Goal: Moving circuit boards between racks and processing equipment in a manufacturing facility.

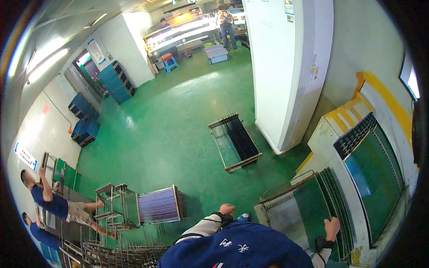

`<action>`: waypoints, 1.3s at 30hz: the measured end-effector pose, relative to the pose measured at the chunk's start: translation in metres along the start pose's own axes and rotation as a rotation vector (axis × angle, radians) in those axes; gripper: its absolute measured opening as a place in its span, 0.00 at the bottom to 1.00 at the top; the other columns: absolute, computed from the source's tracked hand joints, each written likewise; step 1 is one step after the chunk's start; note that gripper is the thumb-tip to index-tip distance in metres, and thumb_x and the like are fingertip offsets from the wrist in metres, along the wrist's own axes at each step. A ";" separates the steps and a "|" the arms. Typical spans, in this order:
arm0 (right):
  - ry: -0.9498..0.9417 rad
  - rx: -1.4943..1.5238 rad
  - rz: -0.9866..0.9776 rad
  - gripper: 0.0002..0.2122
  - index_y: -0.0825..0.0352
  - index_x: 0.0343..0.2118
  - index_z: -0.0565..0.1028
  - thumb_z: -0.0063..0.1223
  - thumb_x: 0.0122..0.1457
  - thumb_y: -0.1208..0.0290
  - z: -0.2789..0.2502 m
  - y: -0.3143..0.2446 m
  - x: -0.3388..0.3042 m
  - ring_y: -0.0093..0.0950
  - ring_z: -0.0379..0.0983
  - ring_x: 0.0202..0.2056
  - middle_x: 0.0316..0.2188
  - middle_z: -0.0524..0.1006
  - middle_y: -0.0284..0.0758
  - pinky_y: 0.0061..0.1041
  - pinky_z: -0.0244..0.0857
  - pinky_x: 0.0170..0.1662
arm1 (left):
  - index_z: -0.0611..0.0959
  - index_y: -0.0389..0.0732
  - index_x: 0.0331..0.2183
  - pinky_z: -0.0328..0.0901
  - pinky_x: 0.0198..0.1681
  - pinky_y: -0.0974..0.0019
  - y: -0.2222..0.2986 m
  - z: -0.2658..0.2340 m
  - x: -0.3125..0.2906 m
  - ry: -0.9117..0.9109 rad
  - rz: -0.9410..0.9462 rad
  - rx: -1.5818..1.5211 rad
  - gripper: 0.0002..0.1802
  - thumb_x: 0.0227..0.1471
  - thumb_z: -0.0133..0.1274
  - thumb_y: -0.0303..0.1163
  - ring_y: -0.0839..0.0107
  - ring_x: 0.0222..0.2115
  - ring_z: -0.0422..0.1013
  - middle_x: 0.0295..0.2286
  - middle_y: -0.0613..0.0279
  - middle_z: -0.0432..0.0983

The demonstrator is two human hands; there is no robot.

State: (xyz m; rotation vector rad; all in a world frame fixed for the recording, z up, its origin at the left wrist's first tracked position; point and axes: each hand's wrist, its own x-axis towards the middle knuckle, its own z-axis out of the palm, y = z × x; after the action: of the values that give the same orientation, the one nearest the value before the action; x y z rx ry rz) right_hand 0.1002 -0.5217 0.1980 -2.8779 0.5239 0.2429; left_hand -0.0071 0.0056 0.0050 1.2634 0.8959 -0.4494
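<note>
My left hand (227, 209) is closed in a fist in front of my body, with nothing visible in it. My right hand (331, 228) is curled beside a rack of upright clear sheets (313, 198) on my right. Its fingers overlap the sheets' edges; whether they grip one is hidden. The sheets look like glass, tinted green by the floor behind them. A metal rail (286, 185) runs along the far side of that rack.
A rack with dark sheets (234, 142) stands on the green floor ahead. Left of me are a rack of bluish slats (158, 205) and metal frames (111, 207). A white cabinet (279, 80) rises ahead right; a slanted machine (373, 174) stands right. Two people (58, 203) work at left.
</note>
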 end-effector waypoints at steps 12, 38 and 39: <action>0.065 -0.045 0.031 0.22 0.71 0.38 0.74 0.62 0.41 0.64 0.011 0.002 -0.001 0.43 0.71 0.39 0.36 0.75 0.46 0.37 0.65 0.41 | 0.74 0.39 0.18 0.61 0.16 0.69 -0.014 -0.005 0.022 0.052 0.059 0.231 0.09 0.41 0.51 0.34 0.74 0.15 0.66 0.15 0.65 0.69; 0.170 -0.043 0.015 0.20 0.70 0.36 0.76 0.62 0.40 0.63 0.014 -0.002 -0.005 0.41 0.72 0.38 0.35 0.75 0.45 0.36 0.66 0.40 | 0.74 0.39 0.19 0.61 0.15 0.68 -0.018 -0.010 0.026 0.019 0.045 0.141 0.09 0.43 0.52 0.33 0.71 0.14 0.67 0.15 0.64 0.69; 0.182 -0.047 0.004 0.20 0.70 0.36 0.76 0.63 0.40 0.63 0.015 0.000 -0.004 0.41 0.72 0.38 0.34 0.76 0.45 0.36 0.66 0.40 | 0.74 0.39 0.19 0.61 0.15 0.68 -0.017 -0.011 0.024 0.027 0.045 0.165 0.09 0.43 0.52 0.33 0.71 0.14 0.67 0.14 0.64 0.69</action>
State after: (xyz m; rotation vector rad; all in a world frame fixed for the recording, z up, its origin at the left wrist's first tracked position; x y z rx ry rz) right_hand 0.0944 -0.5163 0.1842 -2.9621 0.5627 -0.0061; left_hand -0.0085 0.0150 -0.0252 1.4410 0.8643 -0.4790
